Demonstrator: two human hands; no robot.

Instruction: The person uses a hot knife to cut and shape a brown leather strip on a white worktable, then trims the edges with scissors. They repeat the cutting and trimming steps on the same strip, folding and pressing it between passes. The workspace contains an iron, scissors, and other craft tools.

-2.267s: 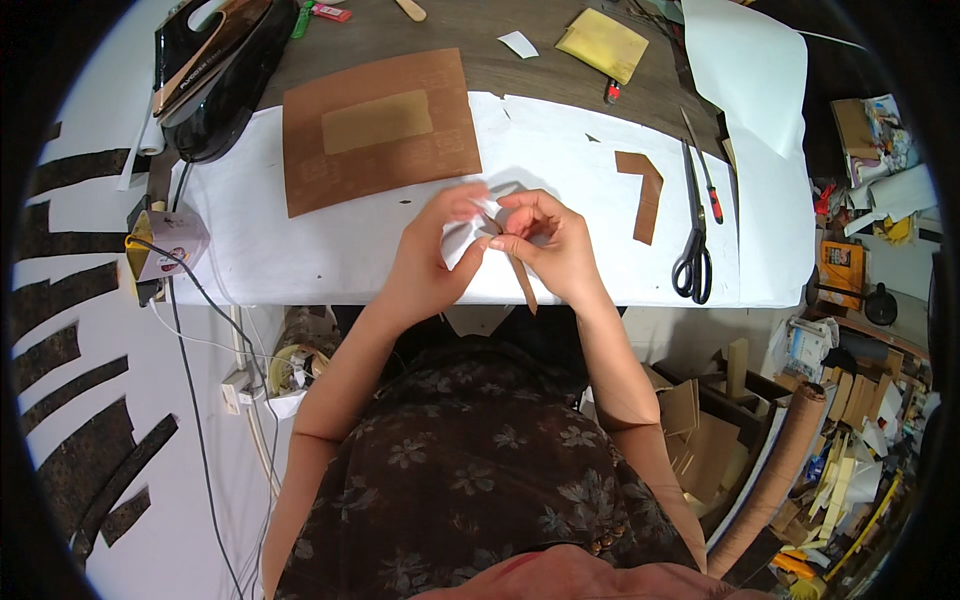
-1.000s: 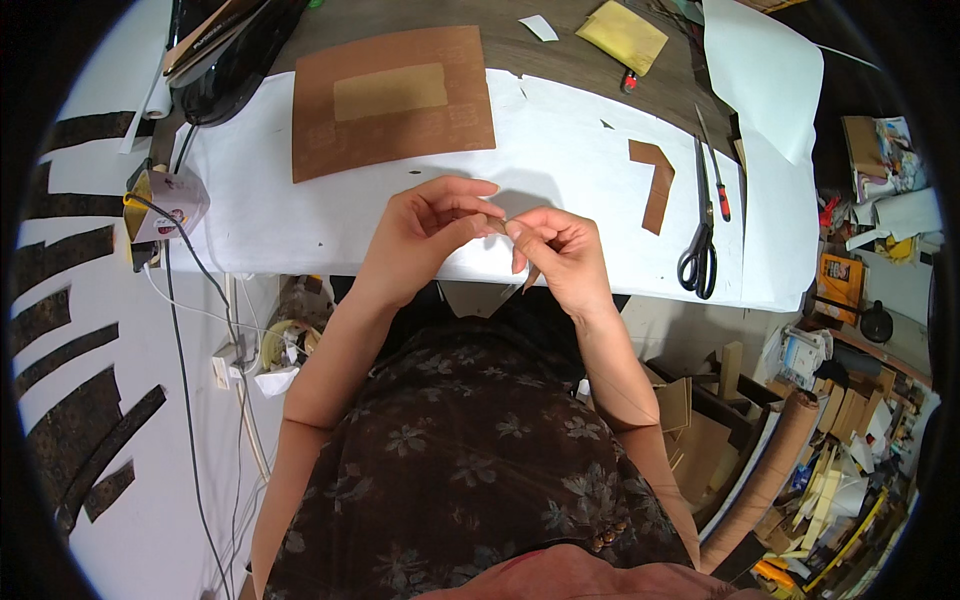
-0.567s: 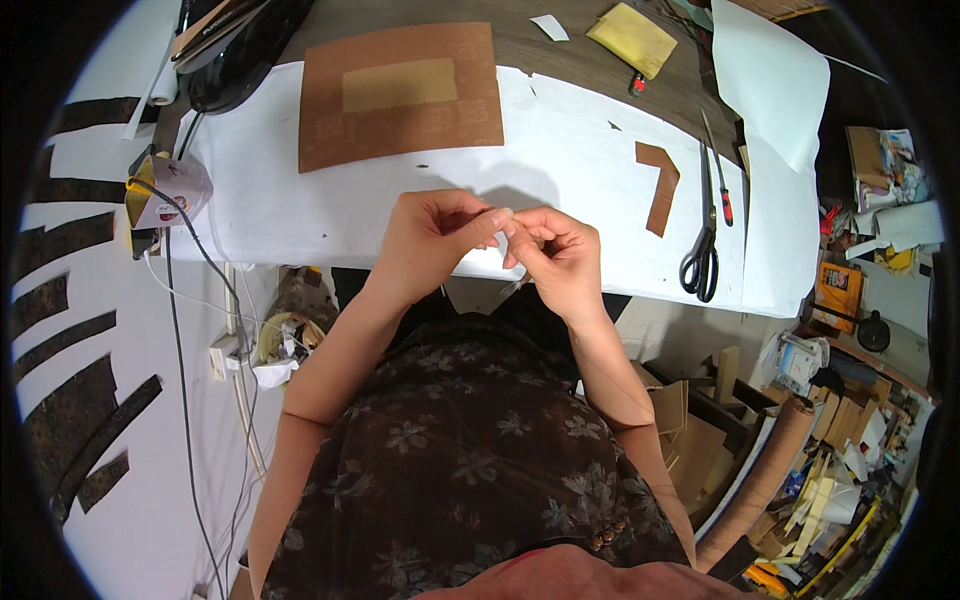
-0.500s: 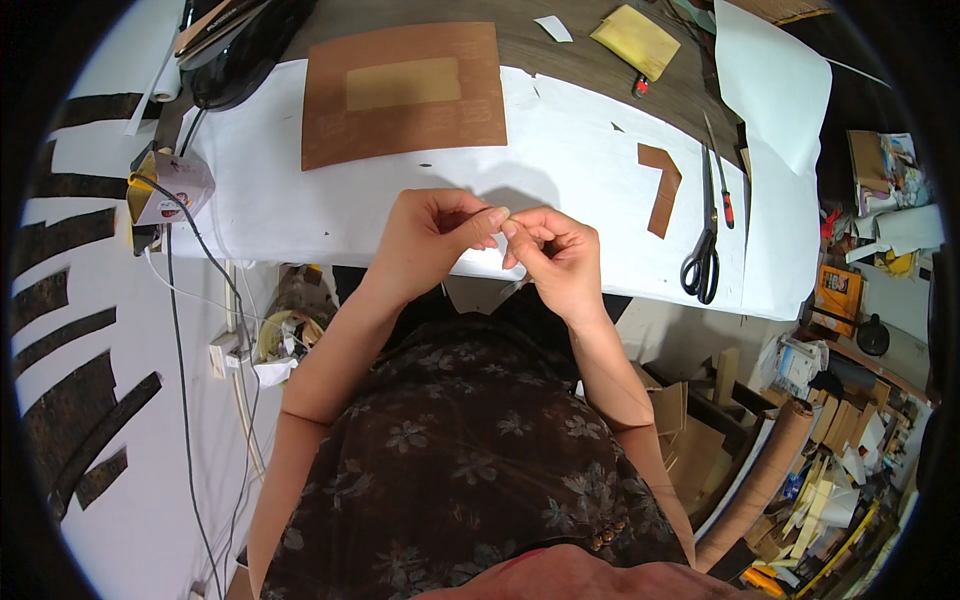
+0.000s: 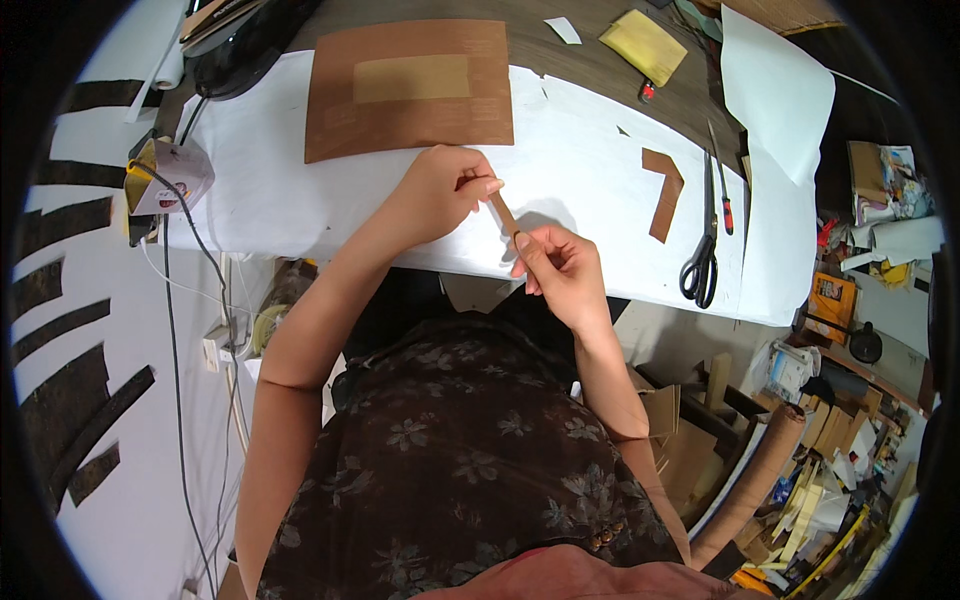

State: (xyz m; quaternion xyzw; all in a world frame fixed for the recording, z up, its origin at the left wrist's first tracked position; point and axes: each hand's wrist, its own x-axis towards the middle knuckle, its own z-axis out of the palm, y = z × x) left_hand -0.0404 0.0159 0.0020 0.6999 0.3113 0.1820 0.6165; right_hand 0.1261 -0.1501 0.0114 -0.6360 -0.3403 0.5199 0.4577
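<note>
Between my hands a short, narrow brown strip [image 5: 505, 214] is stretched slantwise over the white paper. My left hand [image 5: 445, 195] pinches its upper end between thumb and fingertips. The lower end is pinched by my right hand [image 5: 560, 268], closer to the table's front edge. Just beyond my left hand lies a brown rectangular sheet [image 5: 410, 125] with a tan rectangle [image 5: 412, 78] on its middle. To the right of my hands, an angled brown piece [image 5: 665, 195] rests flat on the white paper [image 5: 590, 200].
Black-handled scissors [image 5: 703, 265] and a slim tool with a red and black handle [image 5: 727, 215] lie at the right. A yellow folded cloth or pad [image 5: 645, 46] sits at the back. A cable [image 5: 195, 225] hangs over the left edge by a small box [image 5: 172, 180].
My hands were together at the fingertips. Now they are apart, the left moved farther up and away, and the brown strip shows stretched between them.
</note>
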